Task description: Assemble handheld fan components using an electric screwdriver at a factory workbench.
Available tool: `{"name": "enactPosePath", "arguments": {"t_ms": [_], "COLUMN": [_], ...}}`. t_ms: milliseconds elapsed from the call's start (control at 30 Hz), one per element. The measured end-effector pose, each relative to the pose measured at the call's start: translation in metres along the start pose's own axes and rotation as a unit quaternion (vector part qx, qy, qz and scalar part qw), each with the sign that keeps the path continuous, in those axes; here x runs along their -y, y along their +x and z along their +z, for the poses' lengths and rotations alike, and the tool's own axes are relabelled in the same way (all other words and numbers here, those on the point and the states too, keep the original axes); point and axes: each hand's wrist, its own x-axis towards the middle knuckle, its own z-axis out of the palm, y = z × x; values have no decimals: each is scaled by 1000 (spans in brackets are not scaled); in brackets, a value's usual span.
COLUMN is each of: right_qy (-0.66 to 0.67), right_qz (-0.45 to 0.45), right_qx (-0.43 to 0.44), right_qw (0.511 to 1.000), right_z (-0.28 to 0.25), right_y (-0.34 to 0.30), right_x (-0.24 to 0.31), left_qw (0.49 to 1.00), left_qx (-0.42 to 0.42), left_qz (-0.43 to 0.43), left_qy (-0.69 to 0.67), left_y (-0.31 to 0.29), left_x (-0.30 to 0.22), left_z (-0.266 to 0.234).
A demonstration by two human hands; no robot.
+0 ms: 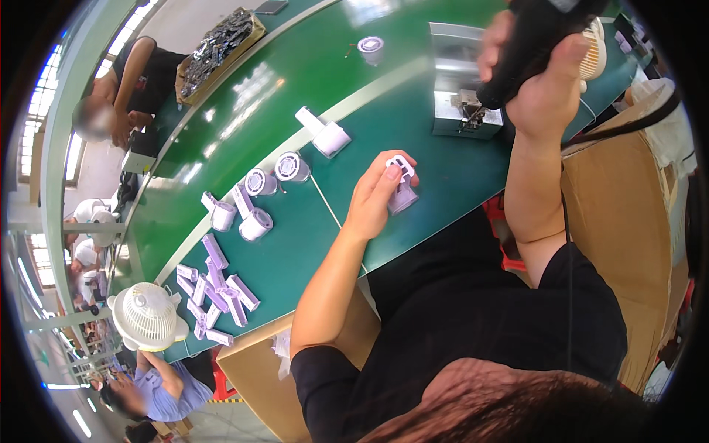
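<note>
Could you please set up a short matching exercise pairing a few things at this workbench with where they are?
Things:
1. left hand
2. right hand
3. white desk fan
4. metal fixture

Places:
A. raised, gripping a black power tool
B. at the table's left end
C. holding a small lilac part on the green table
D. under the raised tool

Pairs: 1-C, 2-A, 3-B, 4-D

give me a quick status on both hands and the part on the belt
Left hand gripping small lilac plastic part on green belt. Right hand raised, holding black power tool. Nothing between them.
</note>
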Motion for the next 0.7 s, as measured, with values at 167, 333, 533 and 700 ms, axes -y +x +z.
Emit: {"name": "enactPosePath", "arguments": {"t_ms": [167, 333, 533, 700], "right_qy": [-441, -385, -292, -233], "right_qz": [-2, 60, 125, 112], "right_qx": [-230, -151, -176, 131], "right_qw": [867, 908, 932, 957], "right_z": [85, 108, 106, 50], "right_y": [23, 38, 34, 37], "right_x": [0, -19, -51, -64], "left_qw": [1000, 1000, 1000, 1000], "left_qx": [8, 9, -1, 5], "left_qz": [-7, -3, -7, -16], "left_qy": [-15, -23, -14, -14], "left_y": [3, 2, -2, -2], "left_x": [-2, 1, 2, 4], "left_z": [3, 2, -1, -3]}}
